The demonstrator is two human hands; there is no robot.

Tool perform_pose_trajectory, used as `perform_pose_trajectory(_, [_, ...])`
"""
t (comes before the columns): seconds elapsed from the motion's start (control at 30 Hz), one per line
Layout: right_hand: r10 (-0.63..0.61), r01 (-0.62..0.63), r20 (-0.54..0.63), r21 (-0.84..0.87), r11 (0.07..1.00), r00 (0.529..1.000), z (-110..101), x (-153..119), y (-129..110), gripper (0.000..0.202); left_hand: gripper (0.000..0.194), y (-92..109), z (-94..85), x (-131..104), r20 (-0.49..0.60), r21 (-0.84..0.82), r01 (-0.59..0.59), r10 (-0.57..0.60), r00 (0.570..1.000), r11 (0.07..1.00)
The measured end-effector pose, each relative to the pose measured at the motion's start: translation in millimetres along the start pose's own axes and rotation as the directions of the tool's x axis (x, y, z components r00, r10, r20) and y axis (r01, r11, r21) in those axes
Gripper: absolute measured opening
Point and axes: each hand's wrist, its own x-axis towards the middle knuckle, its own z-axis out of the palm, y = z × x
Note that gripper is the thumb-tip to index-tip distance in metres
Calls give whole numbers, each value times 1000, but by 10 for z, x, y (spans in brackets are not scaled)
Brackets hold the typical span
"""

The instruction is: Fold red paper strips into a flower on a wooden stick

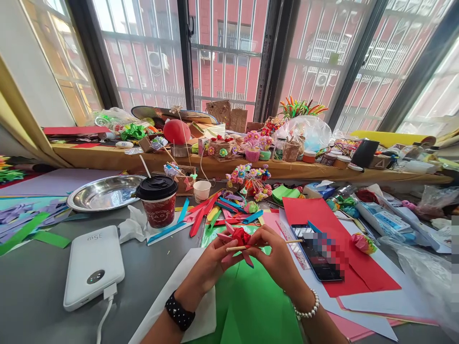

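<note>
A folded paper flower point(241, 236), red in the middle with pink petals and a blue tip, is held up over the green paper point(258, 306). My left hand point(211, 263) is closed on its left side. From the right, my right hand point(273, 253) pinches a thin wooden stick point(294, 241), which lies across the front of the flower. One end of the stick reaches my left fingertips, while the other sticks out past my right hand. Parts of the flower are hidden behind my fingers.
On the left are a white power bank point(93, 263) with a cable, a lidded cup point(158, 203) and a metal tray point(107, 193). Colored paper strips point(204, 212) lie ahead. A phone point(315, 253) rests on red paper point(373, 267) to the right. Crafts crowd the windowsill point(143, 160).
</note>
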Motion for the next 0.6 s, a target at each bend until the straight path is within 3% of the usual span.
perform_pose_trajectory(0.33, [19,-19,25,26,999,1000,2,-5,-11,14,17,-18,-4,20,58,43,-13,11,998,999])
perform_pose_trajectory(0.6, [-19,19,-6,50,999,1000,27,-6,-6,14,10,-35,16,6,23,43,-19,18,1000,999])
